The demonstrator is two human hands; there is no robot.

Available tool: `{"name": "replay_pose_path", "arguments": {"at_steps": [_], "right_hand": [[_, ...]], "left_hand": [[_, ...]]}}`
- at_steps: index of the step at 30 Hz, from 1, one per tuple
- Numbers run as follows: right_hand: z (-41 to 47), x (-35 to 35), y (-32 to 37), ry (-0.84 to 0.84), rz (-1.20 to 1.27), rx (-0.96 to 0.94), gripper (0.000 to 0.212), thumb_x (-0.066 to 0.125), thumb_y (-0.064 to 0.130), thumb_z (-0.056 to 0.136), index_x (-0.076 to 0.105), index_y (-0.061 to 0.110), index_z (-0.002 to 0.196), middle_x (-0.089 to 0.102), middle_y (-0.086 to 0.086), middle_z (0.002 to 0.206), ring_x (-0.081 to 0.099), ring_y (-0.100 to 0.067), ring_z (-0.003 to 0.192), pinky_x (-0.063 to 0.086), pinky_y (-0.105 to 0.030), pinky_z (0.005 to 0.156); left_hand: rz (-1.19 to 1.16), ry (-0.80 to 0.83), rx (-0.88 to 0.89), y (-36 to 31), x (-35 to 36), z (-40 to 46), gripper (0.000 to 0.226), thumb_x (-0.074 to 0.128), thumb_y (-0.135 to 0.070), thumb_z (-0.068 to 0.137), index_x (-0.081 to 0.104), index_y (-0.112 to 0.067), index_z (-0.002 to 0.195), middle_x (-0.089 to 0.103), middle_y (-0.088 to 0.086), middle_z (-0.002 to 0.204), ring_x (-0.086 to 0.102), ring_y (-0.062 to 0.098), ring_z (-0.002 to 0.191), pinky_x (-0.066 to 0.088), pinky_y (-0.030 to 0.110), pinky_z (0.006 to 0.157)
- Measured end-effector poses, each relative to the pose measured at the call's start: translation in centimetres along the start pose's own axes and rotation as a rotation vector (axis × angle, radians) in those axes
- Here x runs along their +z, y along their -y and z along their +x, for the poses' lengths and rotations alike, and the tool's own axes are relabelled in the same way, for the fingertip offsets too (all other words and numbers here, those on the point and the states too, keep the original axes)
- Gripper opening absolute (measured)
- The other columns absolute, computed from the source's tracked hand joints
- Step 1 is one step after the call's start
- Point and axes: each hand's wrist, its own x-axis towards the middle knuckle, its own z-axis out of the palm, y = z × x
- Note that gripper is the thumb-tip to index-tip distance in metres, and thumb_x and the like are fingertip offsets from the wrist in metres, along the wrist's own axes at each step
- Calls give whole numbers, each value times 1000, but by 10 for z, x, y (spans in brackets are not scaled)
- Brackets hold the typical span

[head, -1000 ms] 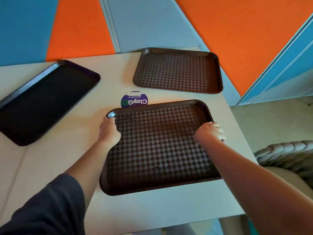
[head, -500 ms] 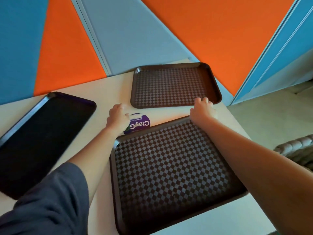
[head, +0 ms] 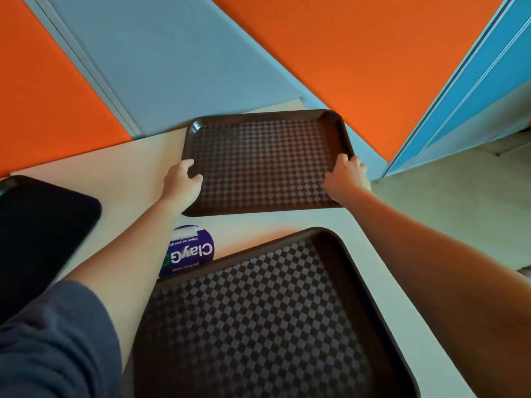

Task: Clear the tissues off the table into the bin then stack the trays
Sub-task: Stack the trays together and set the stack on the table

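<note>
Your left hand (head: 182,182) and right hand (head: 346,176) each grip a side rim of the far tray (head: 264,159), which sits at the table's (head: 138,165) back edge. Lift it level with both hands, then lower it squarely into the near tray (head: 258,320), corners aligned.

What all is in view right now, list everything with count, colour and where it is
far tray: one, brown with a checkered floor, far side of the table, gripped at both side rims
near tray: one, brown, checkered, nearest the person
black tray: one, left edge of the table
round sticker: one, purple with white lettering, on the table between the brown trays
table: one, cream
wall panels: orange, grey and blue, behind the table
hands: left hand holds the far tray's left rim, right hand its right rim
</note>
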Motion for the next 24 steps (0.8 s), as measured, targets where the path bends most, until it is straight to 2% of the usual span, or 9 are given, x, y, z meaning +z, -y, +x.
{"name": "replay_pose_path", "arguments": {"at_steps": [5, 8, 11, 14, 18, 24], "right_hand": [[43, 18, -13, 31, -49, 82, 63, 49, 26, 93, 19, 5, 145, 26, -21, 147, 27, -37, 136, 36, -51, 106], [62, 26, -15, 35, -19, 139, 69, 50, 22, 94, 12, 0, 147, 23, -22, 148, 26, -36, 137, 36, -48, 107], [74, 32, -17, -5, -1, 184, 70, 52, 12, 92, 11, -5, 146, 25, -20, 146, 28, -33, 135, 40, -44, 104], [78, 37, -22, -40, -19, 213, 65, 44, 5, 95, 6, -6, 146, 23, -21, 148, 27, -34, 136, 40, -43, 105], [74, 40, -28, -72, -38, 233, 58, 39, 2, 96, 11, -7, 146, 27, -23, 145, 31, -35, 134, 42, -43, 102], [53, 24, -20, -96, -15, 191, 54, 42, 0, 94, 19, -8, 143, 30, -23, 142, 33, -36, 132, 41, -43, 103]], "left_hand": [[80, -78, -78, 1, 24, 29, 55, 54, -22, 92, 33, -15, 143, 34, 13, 148, 33, 32, 135, 31, 44, 109], [114, -110, -204, 8, 35, 44, 61, 56, -23, 91, 27, -11, 144, 33, 15, 147, 31, 35, 135, 32, 47, 108], [181, -156, -283, 14, 48, 48, 57, 54, -14, 91, 28, -4, 141, 35, 20, 142, 33, 38, 131, 35, 47, 104], [206, -214, -317, 16, 53, 48, 48, 51, -3, 90, 34, 1, 134, 36, 24, 138, 35, 39, 126, 37, 46, 101], [161, -230, -337, 21, 49, 43, 43, 48, 7, 86, 41, 4, 129, 38, 24, 136, 34, 39, 126, 39, 45, 100], [78, -284, -325, 28, 26, 16, 46, 45, 9, 86, 44, 3, 131, 39, 25, 135, 36, 40, 126, 37, 44, 103]]}}
